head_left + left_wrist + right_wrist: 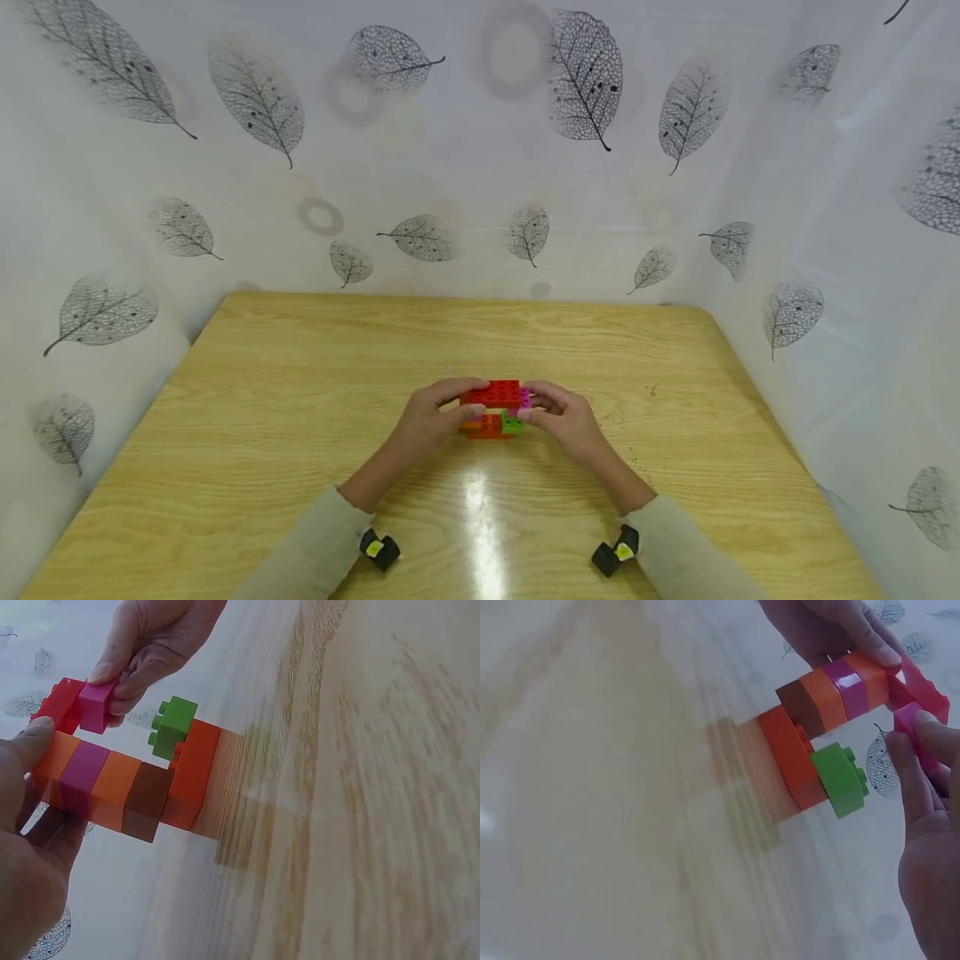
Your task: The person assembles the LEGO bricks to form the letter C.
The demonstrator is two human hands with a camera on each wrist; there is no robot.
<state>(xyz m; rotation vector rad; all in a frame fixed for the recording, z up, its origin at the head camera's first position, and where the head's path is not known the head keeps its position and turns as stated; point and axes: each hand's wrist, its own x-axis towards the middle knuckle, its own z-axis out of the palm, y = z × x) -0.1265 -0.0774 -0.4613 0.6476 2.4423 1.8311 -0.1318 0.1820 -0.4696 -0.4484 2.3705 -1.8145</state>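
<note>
A stack of toy building bricks stands near the table's middle. Its base is an orange-red brick (195,772), with a column at one end made of a brown brick (146,801), orange bricks (114,789) and a purple brick (84,776). A green brick (176,726) sits on the other end of the base. Across the column's top lies a long red brick (498,392). My left hand (429,418) grips the column's top and the red brick between thumb and fingers. My right hand (568,421) pinches a pink brick (96,706) against the red brick's right end; whether they are joined, I cannot tell.
The wooden table (315,350) has a glossy surface that reflects the bricks and a light. Leaf-patterned white curtain (465,150) surrounds its back and sides. Black wrist cameras are strapped on both sleeves.
</note>
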